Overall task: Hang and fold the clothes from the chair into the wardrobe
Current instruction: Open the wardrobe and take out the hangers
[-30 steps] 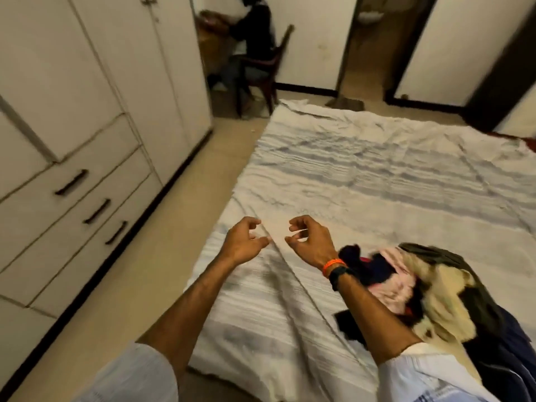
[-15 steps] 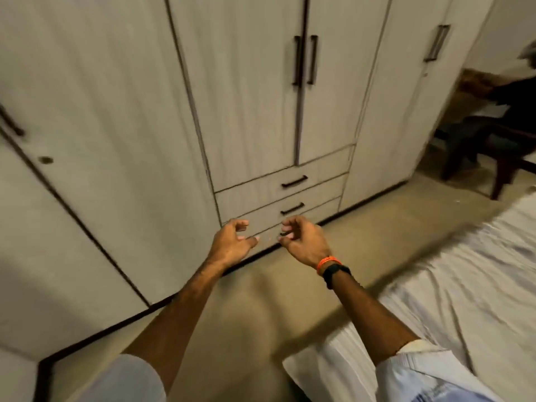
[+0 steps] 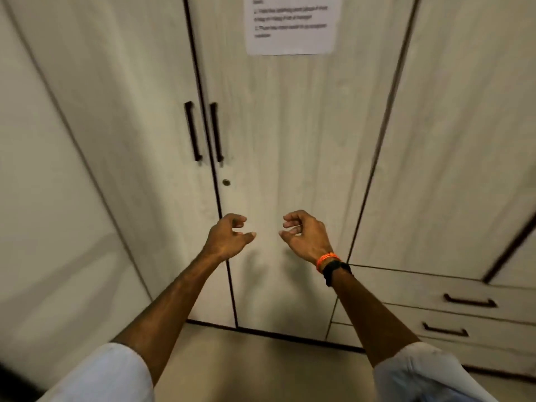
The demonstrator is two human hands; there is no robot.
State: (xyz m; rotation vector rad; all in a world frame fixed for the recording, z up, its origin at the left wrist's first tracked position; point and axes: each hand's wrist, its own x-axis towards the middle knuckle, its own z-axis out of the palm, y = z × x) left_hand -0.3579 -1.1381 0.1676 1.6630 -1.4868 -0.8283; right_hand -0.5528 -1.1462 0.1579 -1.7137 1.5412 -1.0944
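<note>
A tall pale wardrobe [image 3: 290, 134] fills the view, its doors closed. Two dark vertical handles [image 3: 204, 132] sit side by side at the seam between two doors, with a small round lock [image 3: 226, 182] below them. My left hand [image 3: 227, 237] and my right hand [image 3: 306, 235] are raised in front of the right-hand door, below the handles, fingers loosely curled and holding nothing. Neither hand touches the door. No clothes or chair are in view.
A printed paper sheet [image 3: 291, 23] is stuck high on the door. Drawers with dark handles [image 3: 470, 301] are at the lower right. A strip of beige floor [image 3: 261, 369] lies between me and the wardrobe base.
The view has swung left from the bed and its pile of clothes to face the wardrobe doors close up. Both hands stay raised and empty, held the same way.
</note>
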